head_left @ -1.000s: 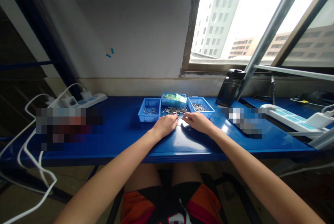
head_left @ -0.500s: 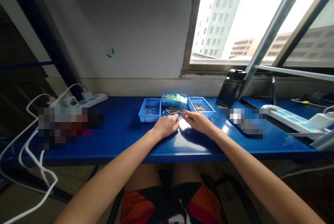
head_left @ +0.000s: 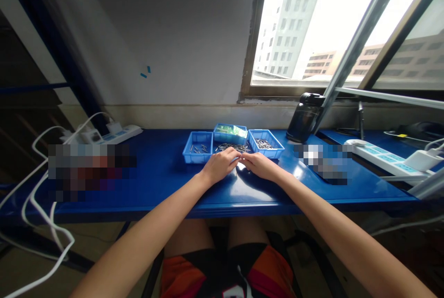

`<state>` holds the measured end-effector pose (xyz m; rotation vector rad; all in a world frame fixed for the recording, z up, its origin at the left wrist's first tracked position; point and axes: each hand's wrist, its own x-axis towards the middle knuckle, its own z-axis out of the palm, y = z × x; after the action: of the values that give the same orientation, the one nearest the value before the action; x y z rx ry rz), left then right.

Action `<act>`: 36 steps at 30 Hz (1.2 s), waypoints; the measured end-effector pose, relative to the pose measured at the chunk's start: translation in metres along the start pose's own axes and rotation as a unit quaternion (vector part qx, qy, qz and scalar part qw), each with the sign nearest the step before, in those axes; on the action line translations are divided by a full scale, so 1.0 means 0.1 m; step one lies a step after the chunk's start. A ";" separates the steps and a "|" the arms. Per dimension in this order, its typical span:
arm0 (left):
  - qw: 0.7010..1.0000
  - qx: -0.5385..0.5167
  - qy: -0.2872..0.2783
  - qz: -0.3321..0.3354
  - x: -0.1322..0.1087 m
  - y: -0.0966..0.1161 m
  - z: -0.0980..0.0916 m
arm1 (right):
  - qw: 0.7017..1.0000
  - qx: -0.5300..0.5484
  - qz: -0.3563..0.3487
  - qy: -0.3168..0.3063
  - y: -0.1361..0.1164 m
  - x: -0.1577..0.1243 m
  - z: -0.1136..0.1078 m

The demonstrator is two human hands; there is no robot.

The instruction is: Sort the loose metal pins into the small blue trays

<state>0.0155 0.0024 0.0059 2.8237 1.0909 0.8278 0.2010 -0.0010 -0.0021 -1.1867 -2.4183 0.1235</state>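
Observation:
My left hand [head_left: 222, 164] is closed in a pinch, its fingertips meeting those of my right hand [head_left: 258, 163], which is pinched as well. Whatever lies between the fingertips is too small and covered to name. Just behind the hands is a loose pile of thin metal pins or screws [head_left: 231, 148] on the blue table. A blue bin [head_left: 186, 155] with a few thin metal pieces stands to the left. The right blue bin [head_left: 277, 152] holds many small metal pieces [head_left: 262, 143]. At the back, another blue bin [head_left: 222, 138] contains a green-and-clear plastic packet [head_left: 231, 130].
The blue table [head_left: 156, 177] ends in front of my lap. A black bottle [head_left: 304, 117] stands back right, near a blurred-out flat object [head_left: 326, 166]. Power strips lie at right [head_left: 385, 159] and left [head_left: 123, 135], with white cables [head_left: 52, 224] hanging off the left side.
My hands have drawn together at the fingertips. The thin metal piece seen between them earlier is now hidden. The whole view has shifted slightly; the bins stay put.

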 end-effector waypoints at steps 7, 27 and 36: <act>0.998 -0.010 -0.033 -0.049 -0.01 0.04 -0.03 | 1.000 -0.009 0.013 0.006 -0.02 0.01 -0.03; 0.992 0.023 -0.071 -0.099 0.02 -0.04 0.03 | 0.998 -0.025 0.051 0.042 0.04 -0.01 -0.09; 0.998 -0.008 -0.026 -0.063 0.01 0.02 0.00 | 1.000 -0.024 0.019 0.002 0.03 0.00 -0.05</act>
<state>0.0174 0.0016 0.0064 2.7135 1.2343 0.7441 0.2052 -0.0001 0.0017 -1.2537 -2.4082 0.0754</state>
